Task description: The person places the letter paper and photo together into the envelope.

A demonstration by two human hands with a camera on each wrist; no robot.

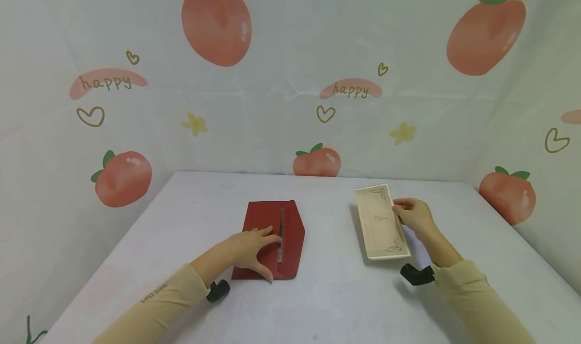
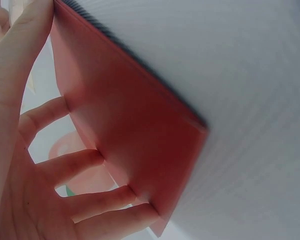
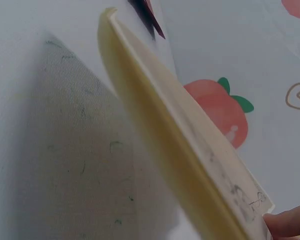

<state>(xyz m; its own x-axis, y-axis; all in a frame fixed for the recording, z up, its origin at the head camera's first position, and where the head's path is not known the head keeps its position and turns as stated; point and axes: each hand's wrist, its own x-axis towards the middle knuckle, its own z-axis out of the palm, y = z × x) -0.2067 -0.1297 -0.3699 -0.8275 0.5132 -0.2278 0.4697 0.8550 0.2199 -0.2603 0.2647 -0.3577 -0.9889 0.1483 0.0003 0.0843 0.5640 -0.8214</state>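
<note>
A red envelope (image 1: 260, 213) lies on the white table, its pointed flap spread out to the right. Along its opening runs a narrow greyish strip (image 1: 280, 250). My left hand (image 1: 249, 246) rests on the envelope with fingers spread; in the left wrist view its fingertips (image 2: 92, 157) touch the red paper. To the right, my right hand (image 1: 415, 215) pinches a cream card (image 1: 379, 223) by its right edge. This card has a pale border and dark ornaments in its corners. It is held tilted above the table, and the right wrist view shows it nearly edge-on.
A white tabletop (image 1: 327, 303) stretches beneath both hands. Behind it hangs a white cloth (image 1: 281, 117) printed with peaches, hearts and flowers. Black devices sit at the left wrist (image 1: 219, 290) and right wrist (image 1: 416, 274). A thin dark green strand (image 1: 34, 336) shows at the lower left.
</note>
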